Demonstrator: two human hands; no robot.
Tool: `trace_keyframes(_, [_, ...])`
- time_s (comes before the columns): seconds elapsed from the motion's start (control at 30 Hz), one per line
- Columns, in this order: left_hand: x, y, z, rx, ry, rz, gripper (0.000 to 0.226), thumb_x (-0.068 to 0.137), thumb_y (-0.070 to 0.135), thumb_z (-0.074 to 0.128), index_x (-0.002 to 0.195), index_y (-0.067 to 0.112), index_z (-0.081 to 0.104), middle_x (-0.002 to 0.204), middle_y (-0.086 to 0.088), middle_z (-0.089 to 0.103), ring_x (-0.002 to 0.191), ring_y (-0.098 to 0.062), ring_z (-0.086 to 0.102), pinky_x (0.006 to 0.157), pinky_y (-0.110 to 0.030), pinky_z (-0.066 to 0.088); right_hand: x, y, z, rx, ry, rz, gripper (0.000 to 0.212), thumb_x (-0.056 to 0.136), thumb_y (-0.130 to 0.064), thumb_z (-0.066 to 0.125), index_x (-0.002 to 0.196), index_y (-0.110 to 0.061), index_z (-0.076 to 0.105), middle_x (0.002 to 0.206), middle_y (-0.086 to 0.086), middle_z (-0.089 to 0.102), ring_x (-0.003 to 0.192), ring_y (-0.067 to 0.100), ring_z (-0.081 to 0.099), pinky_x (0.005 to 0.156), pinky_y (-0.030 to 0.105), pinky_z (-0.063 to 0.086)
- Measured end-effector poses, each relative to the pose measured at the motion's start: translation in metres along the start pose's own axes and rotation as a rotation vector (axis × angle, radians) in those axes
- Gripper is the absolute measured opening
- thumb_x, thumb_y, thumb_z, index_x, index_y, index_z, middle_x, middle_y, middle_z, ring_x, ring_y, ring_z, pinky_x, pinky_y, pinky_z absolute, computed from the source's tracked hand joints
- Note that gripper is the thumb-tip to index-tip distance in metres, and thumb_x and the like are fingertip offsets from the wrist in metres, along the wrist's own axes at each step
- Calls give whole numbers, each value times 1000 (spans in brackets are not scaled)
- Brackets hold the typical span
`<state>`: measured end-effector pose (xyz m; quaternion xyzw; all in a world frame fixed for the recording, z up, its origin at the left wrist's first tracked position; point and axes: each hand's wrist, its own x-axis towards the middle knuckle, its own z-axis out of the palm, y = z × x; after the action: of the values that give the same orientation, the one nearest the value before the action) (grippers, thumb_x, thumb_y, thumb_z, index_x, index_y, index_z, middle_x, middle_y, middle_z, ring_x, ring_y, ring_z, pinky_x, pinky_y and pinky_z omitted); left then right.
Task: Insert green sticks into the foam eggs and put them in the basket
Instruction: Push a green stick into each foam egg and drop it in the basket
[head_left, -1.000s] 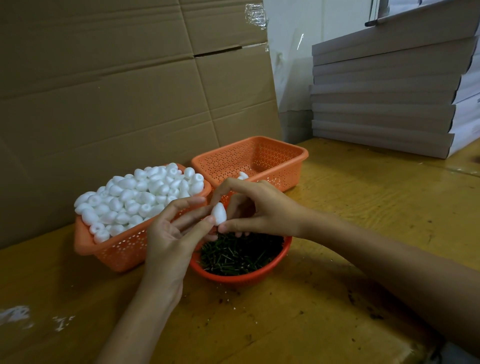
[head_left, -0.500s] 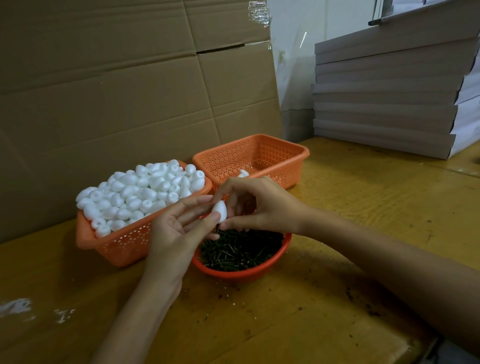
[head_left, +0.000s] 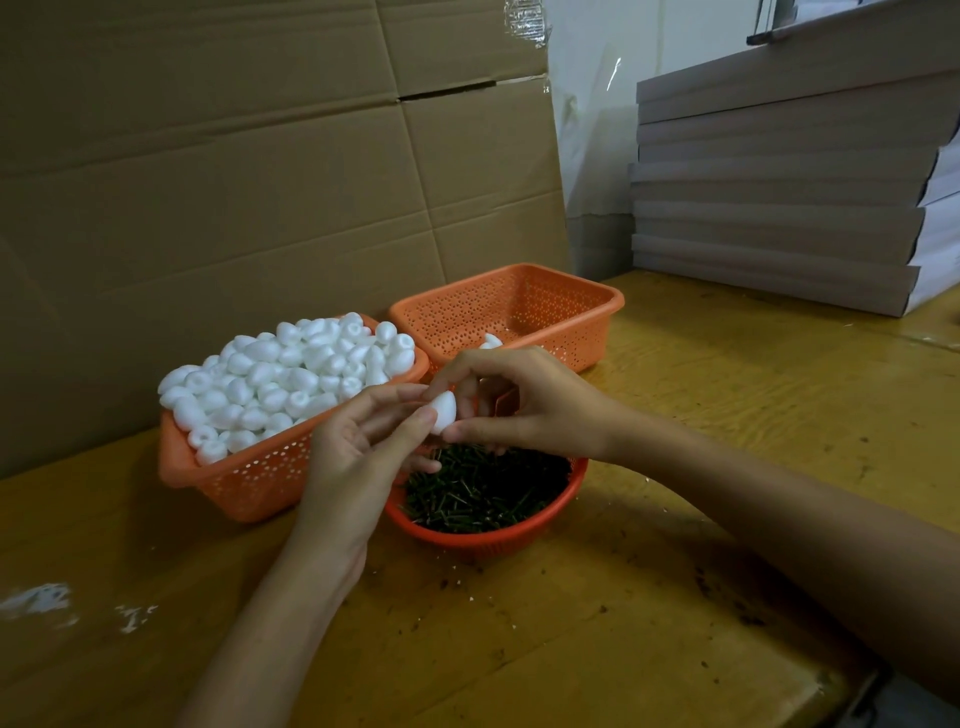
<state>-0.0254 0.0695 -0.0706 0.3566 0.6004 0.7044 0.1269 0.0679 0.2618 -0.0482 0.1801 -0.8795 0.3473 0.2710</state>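
A white foam egg (head_left: 444, 412) is held between both hands above the round red bowl (head_left: 498, 535) of green sticks (head_left: 483, 491). My left hand (head_left: 358, 452) pinches the egg from the left with thumb and fingers. My right hand (head_left: 524, 402) pinches it from the right, index finger on top and thumb below. No stick shows in the egg. An orange basket (head_left: 249, 483) heaped with foam eggs (head_left: 291, 376) stands at the left. Behind my hands is a second orange basket (head_left: 587, 332) with one egg (head_left: 490, 341) visible inside.
A large cardboard sheet (head_left: 234, 182) stands upright behind the baskets. Stacked flat grey boards (head_left: 779, 197) lie at the back right on the yellow wooden table (head_left: 727, 415). White foam crumbs (head_left: 41, 597) and dark specks lie on the table near me.
Both hands with the egg rose slightly and stayed together over the bowl. The fingers shifted a little on the egg.
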Motion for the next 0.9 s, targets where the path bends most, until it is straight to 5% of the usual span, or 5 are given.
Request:
trace_keyframes(0.3, [-2, -1, 3, 142, -68, 41, 18, 105, 17, 61, 117, 21, 73, 103, 1, 82, 92, -15, 78, 65, -24, 62, -1, 1, 0, -43, 36, 53, 29, 85, -27, 88, 103, -11, 71, 80, -3, 64, 74, 15, 62, 66, 30, 50])
trace_keyframes(0.53, [-5, 2, 9, 145, -102, 56, 30, 96, 35, 61, 121, 21, 70, 101, -1, 82, 92, -21, 79, 63, -26, 62, -2, 2, -2, -53, 35, 67, 26, 86, -32, 85, 99, -14, 71, 80, 0, 65, 74, 17, 61, 66, 42, 50])
trace_keyframes(0.9, [-4, 1, 7, 70, -83, 42, 33, 97, 33, 63, 128, 22, 63, 97, -10, 82, 82, -26, 80, 60, -25, 60, -1, 5, -2, -39, 9, 6, 29, 87, -25, 85, 109, -9, 74, 90, 2, 70, 82, 17, 65, 70, 33, 54])
